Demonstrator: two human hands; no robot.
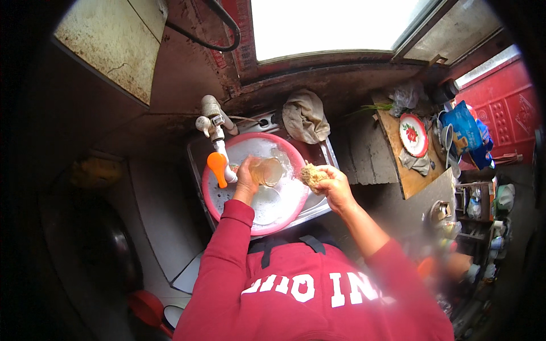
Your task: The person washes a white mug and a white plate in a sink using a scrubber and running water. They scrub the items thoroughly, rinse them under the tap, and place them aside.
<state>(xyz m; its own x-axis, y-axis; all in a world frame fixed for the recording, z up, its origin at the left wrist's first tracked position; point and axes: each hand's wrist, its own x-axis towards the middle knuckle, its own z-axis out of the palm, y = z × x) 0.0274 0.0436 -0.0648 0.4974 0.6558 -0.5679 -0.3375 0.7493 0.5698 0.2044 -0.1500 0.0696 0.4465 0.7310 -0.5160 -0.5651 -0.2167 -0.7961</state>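
My left hand (246,178) grips a clear, yellowish glass (266,171), its mouth tilted to the right, over a pink-rimmed basin (298,156). In my right hand (337,187) is a tan, rough-textured scrubber (313,178), held at the basin's right rim, apart from the glass. White suds (281,207) and cloudy water fill the basin, and what lies beneath them is mostly hidden. The basin rests in a metal sink (322,204). Just left of my left hand stands a tap with an orange lever handle (217,168).
A crumpled grey cloth (306,116) lies at the sink's back edge. To the right, a wooden board (394,149) bears an enamel plate (413,135) with a rose pattern and a rag (414,163). A red ladle (146,304) is at lower left. A window (332,25) is behind the sink.
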